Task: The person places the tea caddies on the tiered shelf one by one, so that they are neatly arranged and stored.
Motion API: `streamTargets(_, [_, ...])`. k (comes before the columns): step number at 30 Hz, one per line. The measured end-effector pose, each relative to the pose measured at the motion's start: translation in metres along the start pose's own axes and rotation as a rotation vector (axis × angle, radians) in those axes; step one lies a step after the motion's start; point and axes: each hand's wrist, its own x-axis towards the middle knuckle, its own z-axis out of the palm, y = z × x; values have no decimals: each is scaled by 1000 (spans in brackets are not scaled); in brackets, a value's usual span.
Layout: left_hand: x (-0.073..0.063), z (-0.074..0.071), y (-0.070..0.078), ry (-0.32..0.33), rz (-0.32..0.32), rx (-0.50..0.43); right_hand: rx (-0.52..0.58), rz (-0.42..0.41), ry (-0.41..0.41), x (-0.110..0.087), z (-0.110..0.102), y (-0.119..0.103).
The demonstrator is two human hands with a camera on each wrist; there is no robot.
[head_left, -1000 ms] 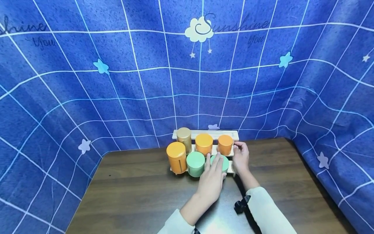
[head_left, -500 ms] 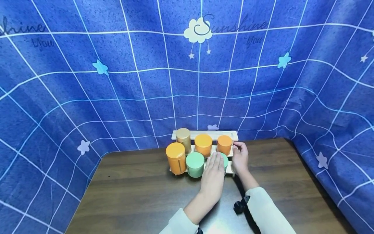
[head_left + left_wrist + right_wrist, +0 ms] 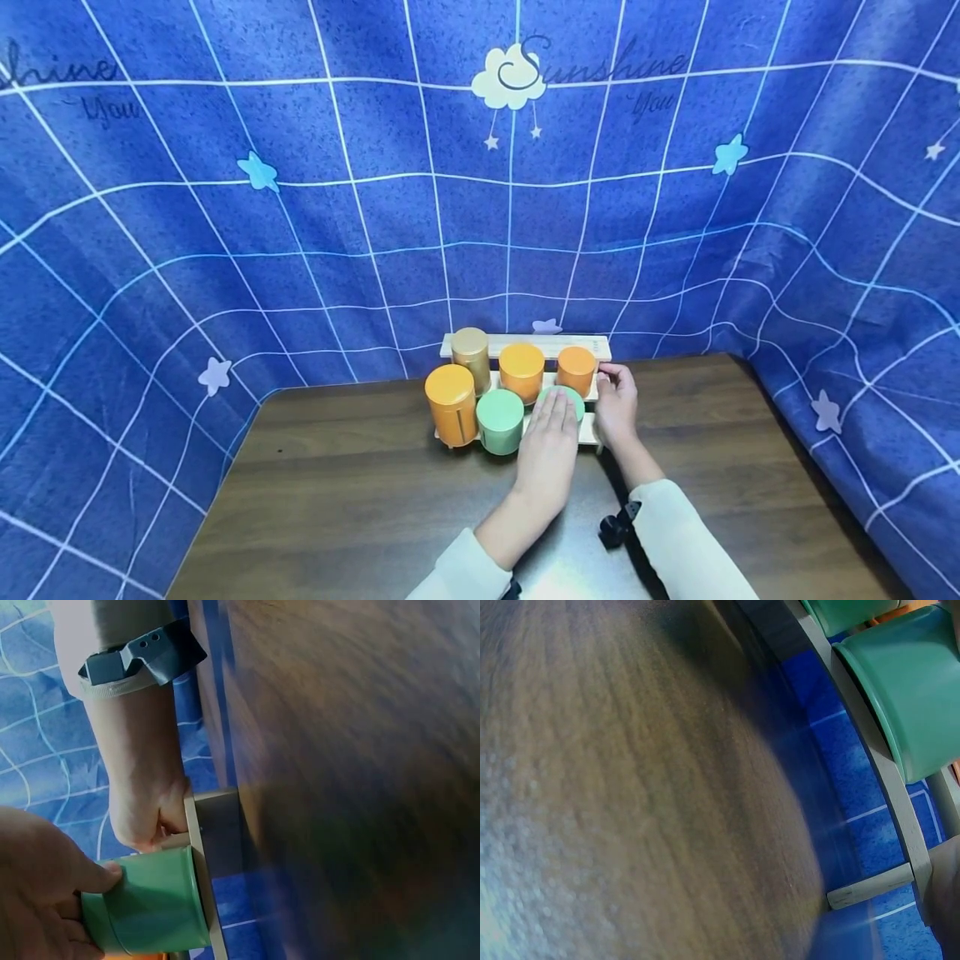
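A tiered wooden rack (image 3: 590,431) bears several round canisters. My left hand (image 3: 548,458) lies over the right green canister (image 3: 573,403) on the front tier. In the left wrist view, the thumb of that hand presses the side of the green canister (image 3: 161,900) while its fingers bend round the lid end. The canister's base meets the front board. At the rack's right end, my right hand (image 3: 618,408) grips the wood beside the small orange canister (image 3: 577,372). In the right wrist view only a sliver of my right hand (image 3: 946,892) shows.
Left of my left hand stands another green canister (image 3: 500,422), with a tall orange canister (image 3: 452,406) beyond it. A gold canister (image 3: 471,360) and a wide orange canister (image 3: 522,372) stand behind. The brown table (image 3: 337,483) meets a blue curtain (image 3: 375,208).
My left hand has shifted slightly right and its fingers have drawn together over the green canister. That canister sits slightly farther back. My right hand stays at the rack's end.
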Motion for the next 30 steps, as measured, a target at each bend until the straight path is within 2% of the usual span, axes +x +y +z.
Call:
streamTargets(7, [1, -3, -1, 3, -1, 17, 3, -17, 0, -1, 2, -1])
streamTargets(19, [1, -6, -3, -53, 12, 23, -2, -17, 6, -4, 1, -2])
streamTargets(30, [0, -9, -4, -34, -11, -31, 0, -26, 6, -4, 2, -3])
